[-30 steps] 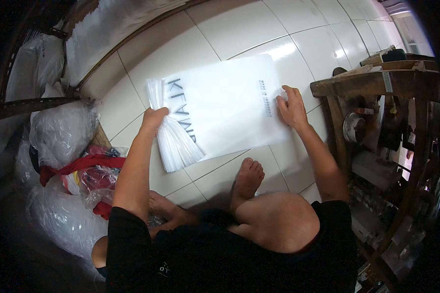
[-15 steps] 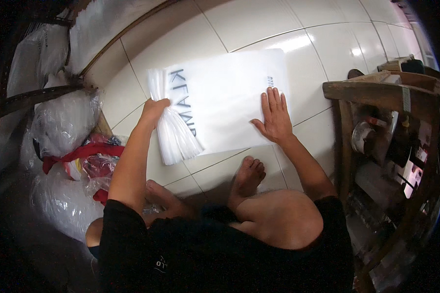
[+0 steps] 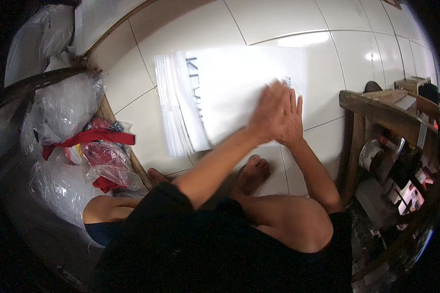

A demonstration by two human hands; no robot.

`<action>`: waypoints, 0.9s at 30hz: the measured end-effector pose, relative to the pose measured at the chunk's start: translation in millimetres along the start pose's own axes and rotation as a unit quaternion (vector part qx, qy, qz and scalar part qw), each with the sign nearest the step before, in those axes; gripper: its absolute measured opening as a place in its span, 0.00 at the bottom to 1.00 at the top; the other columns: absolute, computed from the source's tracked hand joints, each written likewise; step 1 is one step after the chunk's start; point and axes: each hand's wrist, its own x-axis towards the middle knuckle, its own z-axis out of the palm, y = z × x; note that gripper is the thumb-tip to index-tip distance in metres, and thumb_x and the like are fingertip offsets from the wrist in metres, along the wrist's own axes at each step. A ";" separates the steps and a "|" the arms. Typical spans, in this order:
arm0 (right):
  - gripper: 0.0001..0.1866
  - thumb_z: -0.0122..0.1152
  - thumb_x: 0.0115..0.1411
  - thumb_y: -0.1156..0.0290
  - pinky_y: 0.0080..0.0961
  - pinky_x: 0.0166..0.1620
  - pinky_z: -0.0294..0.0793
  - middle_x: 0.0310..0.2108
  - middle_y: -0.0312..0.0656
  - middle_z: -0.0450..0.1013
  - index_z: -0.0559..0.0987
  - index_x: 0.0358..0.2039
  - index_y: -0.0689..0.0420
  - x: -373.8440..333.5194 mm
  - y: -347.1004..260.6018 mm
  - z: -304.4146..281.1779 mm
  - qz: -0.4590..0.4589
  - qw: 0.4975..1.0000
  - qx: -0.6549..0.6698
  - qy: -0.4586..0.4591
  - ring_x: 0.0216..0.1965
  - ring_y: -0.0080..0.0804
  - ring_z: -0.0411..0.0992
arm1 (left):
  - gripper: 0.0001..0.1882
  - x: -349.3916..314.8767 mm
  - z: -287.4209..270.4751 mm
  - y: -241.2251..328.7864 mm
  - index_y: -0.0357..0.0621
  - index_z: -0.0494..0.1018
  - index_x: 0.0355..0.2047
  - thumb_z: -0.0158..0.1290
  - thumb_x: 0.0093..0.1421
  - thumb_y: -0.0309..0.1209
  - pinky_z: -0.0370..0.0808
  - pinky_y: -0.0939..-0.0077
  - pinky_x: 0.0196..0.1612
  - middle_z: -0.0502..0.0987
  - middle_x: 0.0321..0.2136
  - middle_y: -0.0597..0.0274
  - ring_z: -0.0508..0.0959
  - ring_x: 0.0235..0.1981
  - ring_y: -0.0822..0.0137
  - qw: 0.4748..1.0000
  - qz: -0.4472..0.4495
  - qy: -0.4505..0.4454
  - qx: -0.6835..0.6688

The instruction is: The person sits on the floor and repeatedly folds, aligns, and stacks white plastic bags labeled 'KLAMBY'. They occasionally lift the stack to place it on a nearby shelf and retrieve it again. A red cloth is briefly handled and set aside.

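Observation:
A stack of white plastic bags (image 3: 234, 73) with dark print lies flat on the floor in front of me. Its left part, a bunch of layered bag edges (image 3: 173, 107), is fanned into narrow folds that no hand touches. My right hand (image 3: 293, 124) rests near the right end of the stack, its visible fingers straight. Across to it reaches my left hand (image 3: 269, 112), blurred by motion, fingers stretched out, overlapping the right hand's inner side. Whether the left palm presses the bags or the other hand cannot be seen. Neither hand appears to grip anything.
White floor tiles (image 3: 186, 31) surround the stack. At left, bulging clear plastic sacks (image 3: 61, 185) and a red cloth (image 3: 90, 139) lie beside a wooden edge. A wooden stand (image 3: 376, 105) with cluttered shelves is at right. My bare foot (image 3: 255, 171) is just below the bags.
My left hand has let go of the folded edges and swung right to meet my right hand. The folded edges lie straighter, and the view has shifted slightly.

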 end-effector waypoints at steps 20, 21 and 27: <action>0.38 0.58 0.60 0.47 0.60 0.67 0.45 0.65 0.66 0.51 0.66 0.60 0.63 79.4 4.8 -40.5 -0.013 0.995 0.004 0.099 0.68 0.62 0.48 | 0.40 -80.7 -109.7 -65.5 0.24 0.43 0.67 0.46 0.65 0.40 0.47 0.52 0.70 0.39 0.70 0.36 0.39 0.72 0.45 0.920 -0.293 -0.018 0.261; 0.38 0.55 0.62 0.48 0.55 0.68 0.46 0.67 0.64 0.50 0.64 0.62 0.66 95.4 8.8 -41.5 -0.027 0.993 -0.020 0.113 0.69 0.58 0.48 | 0.40 -77.7 -111.2 -61.2 0.24 0.43 0.66 0.46 0.65 0.40 0.47 0.52 0.70 0.39 0.70 0.36 0.39 0.72 0.45 0.916 -0.309 -0.023 0.255; 0.43 0.52 0.61 0.40 0.54 0.69 0.43 0.68 0.64 0.47 0.58 0.67 0.60 112.1 33.1 -19.2 -0.075 0.996 -0.017 0.053 0.70 0.60 0.43 | 0.39 -43.3 -75.9 -60.7 0.25 0.50 0.64 0.53 0.59 0.33 0.45 0.48 0.70 0.47 0.68 0.33 0.47 0.70 0.39 0.918 -0.277 0.096 0.268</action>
